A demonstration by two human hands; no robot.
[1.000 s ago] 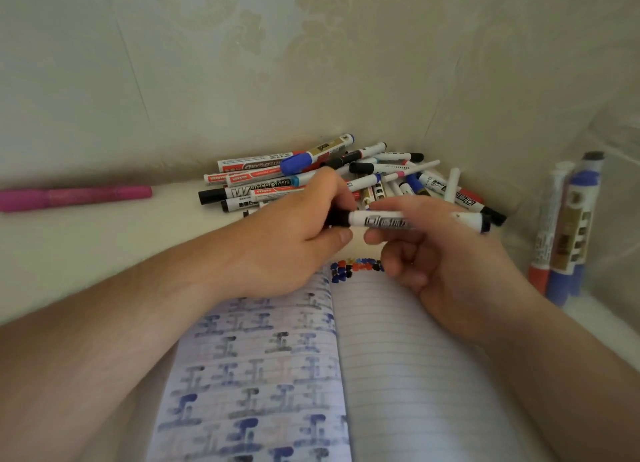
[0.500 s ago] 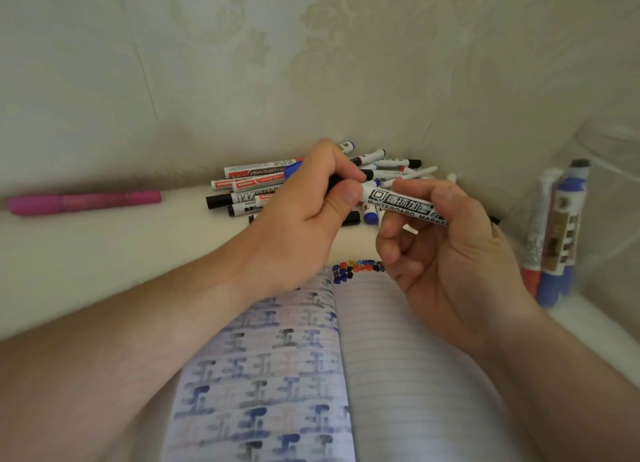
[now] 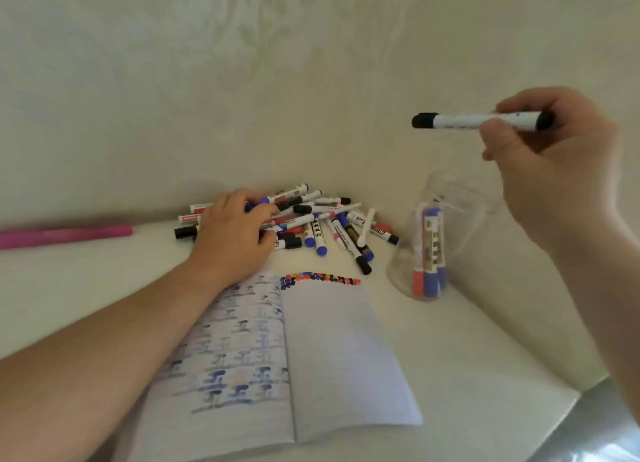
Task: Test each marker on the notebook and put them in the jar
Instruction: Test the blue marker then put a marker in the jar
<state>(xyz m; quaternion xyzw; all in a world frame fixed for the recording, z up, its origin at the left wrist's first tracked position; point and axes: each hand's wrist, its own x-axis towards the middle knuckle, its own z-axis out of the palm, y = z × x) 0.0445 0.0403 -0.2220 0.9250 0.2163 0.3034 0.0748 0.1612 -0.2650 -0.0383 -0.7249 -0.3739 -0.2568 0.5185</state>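
Right hand [image 3: 550,163] upper right, pinching black marker [image 3: 479,120] level above jar [image 3: 446,240] | left hand [image 3: 235,234] curled on pile [image 3: 311,219] | risk: sideways drop bouncing off rim

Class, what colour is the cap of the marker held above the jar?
Black, on the marker in the right hand; head view.

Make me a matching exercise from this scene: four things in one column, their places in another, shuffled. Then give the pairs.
Things:
1. black-capped marker
2. pink pen
3. jar
4. left hand

Places:
A. lying alone at the far left, by the wall
B. resting on the pile of markers
C. held in the right hand, up in the air
D. standing right of the notebook, with a few markers inside

Pairs: 1-C, 2-A, 3-D, 4-B
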